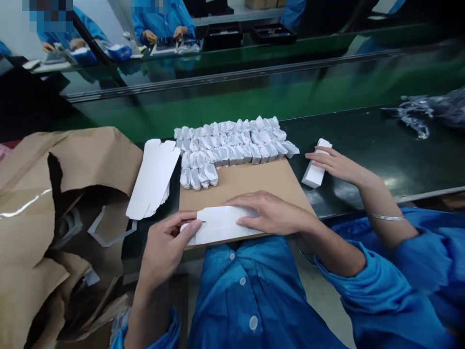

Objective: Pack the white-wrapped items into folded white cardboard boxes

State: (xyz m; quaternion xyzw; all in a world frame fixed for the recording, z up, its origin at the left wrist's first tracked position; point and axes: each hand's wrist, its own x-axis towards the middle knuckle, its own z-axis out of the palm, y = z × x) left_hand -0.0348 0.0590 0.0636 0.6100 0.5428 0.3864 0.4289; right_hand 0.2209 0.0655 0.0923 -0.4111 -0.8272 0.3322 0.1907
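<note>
My left hand [165,247] grips the left end of a flat white carton [220,225], and my right hand [274,213] presses down on its right part. The carton lies on the near edge of a brown cardboard sheet [247,186]. Just beyond it, rows of small white-wrapped items [228,148] sit partly on that sheet. To the left stands a second white carton blank [152,179], unfolded and tilted. A neighbouring person's bangled hand [336,165] rests on a white box [315,162] at the right.
Torn brown kraft paper [72,165] heaps at the left, over the bench edge. The dark, glossy bench [363,131] carries crumpled clear plastic [417,111] at the far right. Beyond a shiny green partition [218,92], people in blue coats work with black trays.
</note>
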